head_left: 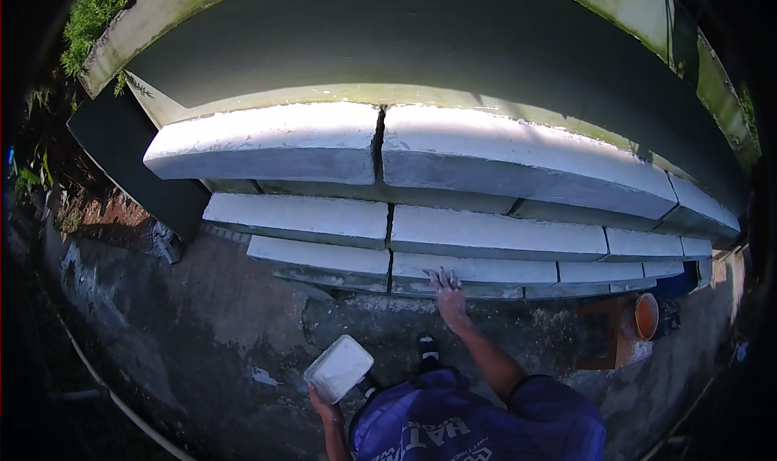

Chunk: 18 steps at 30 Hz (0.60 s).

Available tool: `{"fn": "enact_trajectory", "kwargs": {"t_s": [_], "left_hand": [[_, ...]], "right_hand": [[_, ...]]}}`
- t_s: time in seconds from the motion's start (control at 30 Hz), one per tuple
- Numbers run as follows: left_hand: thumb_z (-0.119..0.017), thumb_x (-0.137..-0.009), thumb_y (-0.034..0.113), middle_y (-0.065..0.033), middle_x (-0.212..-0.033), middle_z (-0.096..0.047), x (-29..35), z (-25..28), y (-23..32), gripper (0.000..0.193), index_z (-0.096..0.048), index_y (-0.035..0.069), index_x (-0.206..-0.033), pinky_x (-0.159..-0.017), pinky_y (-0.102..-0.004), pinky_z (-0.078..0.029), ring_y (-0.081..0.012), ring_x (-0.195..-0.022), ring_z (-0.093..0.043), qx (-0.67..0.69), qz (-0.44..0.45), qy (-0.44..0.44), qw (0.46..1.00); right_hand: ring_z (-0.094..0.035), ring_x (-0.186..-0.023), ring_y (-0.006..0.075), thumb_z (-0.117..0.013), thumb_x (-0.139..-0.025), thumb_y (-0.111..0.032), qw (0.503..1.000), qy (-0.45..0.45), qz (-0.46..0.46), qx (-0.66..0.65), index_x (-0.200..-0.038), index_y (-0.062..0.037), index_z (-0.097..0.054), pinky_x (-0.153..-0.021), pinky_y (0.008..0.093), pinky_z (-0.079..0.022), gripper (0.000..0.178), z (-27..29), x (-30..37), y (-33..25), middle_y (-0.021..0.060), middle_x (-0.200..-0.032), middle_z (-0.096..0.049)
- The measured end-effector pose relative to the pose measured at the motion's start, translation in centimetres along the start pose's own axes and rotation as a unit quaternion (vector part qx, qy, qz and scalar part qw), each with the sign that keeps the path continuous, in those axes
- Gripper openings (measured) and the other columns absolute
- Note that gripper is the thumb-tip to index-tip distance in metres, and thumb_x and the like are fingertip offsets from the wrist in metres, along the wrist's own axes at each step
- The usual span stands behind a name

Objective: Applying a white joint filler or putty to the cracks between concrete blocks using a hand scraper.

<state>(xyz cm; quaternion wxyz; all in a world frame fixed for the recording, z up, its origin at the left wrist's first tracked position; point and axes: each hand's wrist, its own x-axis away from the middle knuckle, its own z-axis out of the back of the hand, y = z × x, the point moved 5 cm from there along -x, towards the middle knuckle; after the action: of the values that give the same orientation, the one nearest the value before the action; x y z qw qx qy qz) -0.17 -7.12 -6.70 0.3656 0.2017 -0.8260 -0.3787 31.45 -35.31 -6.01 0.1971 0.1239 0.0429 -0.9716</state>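
My left hand (325,406) grips a shallow white rectangular tray (356,383) by its near edge. Inside the tray lies a whitish material; whether it is powder or paste I cannot make out. Out in front, my right hand (448,293) is open, its fingers spread and smeared with white. It reaches over the front edge of the lowest white-topped ledge (502,269), just right of a dark vertical gap. Whether the fingertips press on the surface is hard to tell.
Above it rise a middle ledge (486,230) and a top ledge (518,153), against a dark wall (421,40). At the right, an orange bucket (646,316) sits by a brown wooden box (595,331). Stained concrete ground (218,331) spreads below. Plants (95,20) grow at the upper left.
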Motion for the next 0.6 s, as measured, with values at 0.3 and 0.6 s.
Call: {"fn": "enact_trajectory", "kwargs": {"t_s": [0.3,0.6], "left_hand": [[-0.035,-0.095,0.046,-0.0086,-0.13,-0.048,-0.2,-0.9,-0.3,0.056,-0.04,0.006,-0.133,-0.104,-0.0382,-0.031,-0.0239,-0.122,-0.044,-0.026,0.015,-0.019,0.999],[-0.034,-0.095,0.046,-0.0088,-0.132,-0.046,0.2,-0.3,-1.3,0.056,-0.039,0.006,-0.133,-0.104,-0.0384,-0.03,-0.0242,-0.122,-0.043,-0.026,0.011,-0.016,0.999]], "right_hand": [[-0.049,-0.119,0.0292,-0.051,-0.085,-0.017,0.985,-0.166,-0.035,0.011,-0.124,-0.0145,-0.054,-0.094,0.0445,-0.043,0.039,-3.1,-5.2,3.0,0.0114,-0.131,-0.048],[-0.048,-0.119,0.0308,-0.049,-0.084,-0.013,0.994,-0.065,-0.012,0.082,-0.129,-0.0103,-0.049,-0.103,0.0447,-0.034,0.045,-1.0,2.5,1.2,0.0169,-0.126,-0.051]]}}
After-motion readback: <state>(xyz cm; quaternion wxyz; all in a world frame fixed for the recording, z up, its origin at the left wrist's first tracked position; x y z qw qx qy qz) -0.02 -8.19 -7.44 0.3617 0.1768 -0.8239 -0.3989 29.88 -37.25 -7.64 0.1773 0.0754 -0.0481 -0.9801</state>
